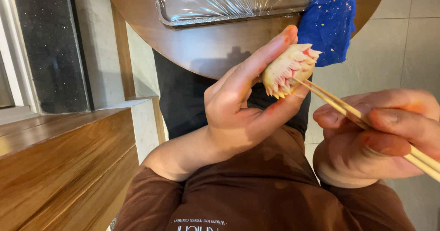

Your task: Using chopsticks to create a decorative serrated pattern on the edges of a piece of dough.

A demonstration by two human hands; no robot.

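Head view looks down past a brown apron onto the lap, a wooden bench [59, 167] on the far left. The left hand [243, 107] is raised, fingers curled around a dumpling [289, 69]: pale yellowish dough, oval, its open seam showing a row of pointed pleats tinged pink and orange, like small teeth. It rests against the fingertips and thumb, just below the edge of the round wooden table [201, 47]. Chopsticks [348, 109], pale wood, touch the dumpling's lower right side; the right hand [380, 137] is clenched on them. On the table sit a clear tray covered in plastic film [220, 4] and, to its right, a blue cloth [330, 24] hanging over the rim; the specks on it may be dough crumbs. Tiled floor lies open at right.
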